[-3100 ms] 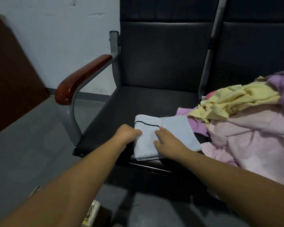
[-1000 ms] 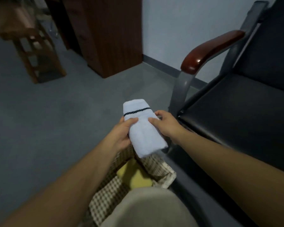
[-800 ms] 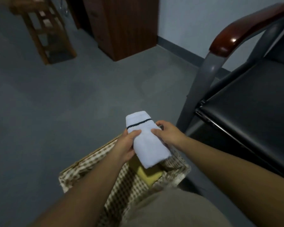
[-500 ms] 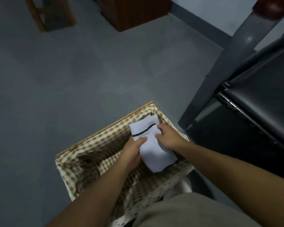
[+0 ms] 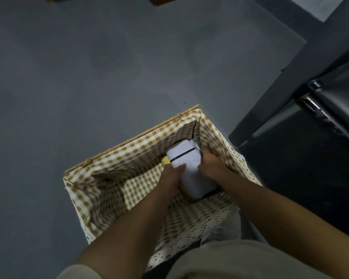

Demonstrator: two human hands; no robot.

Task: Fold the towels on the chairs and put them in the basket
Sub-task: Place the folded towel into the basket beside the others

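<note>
A folded white towel (image 5: 189, 166) with a dark wavy stripe is down inside the basket (image 5: 129, 141), a wicker box lined with tan checked cloth, near its far right corner. My left hand (image 5: 170, 178) grips the towel's left side and my right hand (image 5: 210, 166) grips its right side. A bit of a yellow towel (image 5: 165, 160) shows under the white one at its left edge. The towels on the chairs are out of view.
A black chair seat (image 5: 334, 101) and its grey metal leg (image 5: 270, 105) stand close to the right of the basket. Grey floor (image 5: 89, 67) spreads to the left and beyond. My knee in beige cloth (image 5: 230, 258) is at the bottom edge.
I turned from the chair to the basket on the floor, carrying the folded white towel in both hands. Over the last second the towel went down from above the rim into the basket.
</note>
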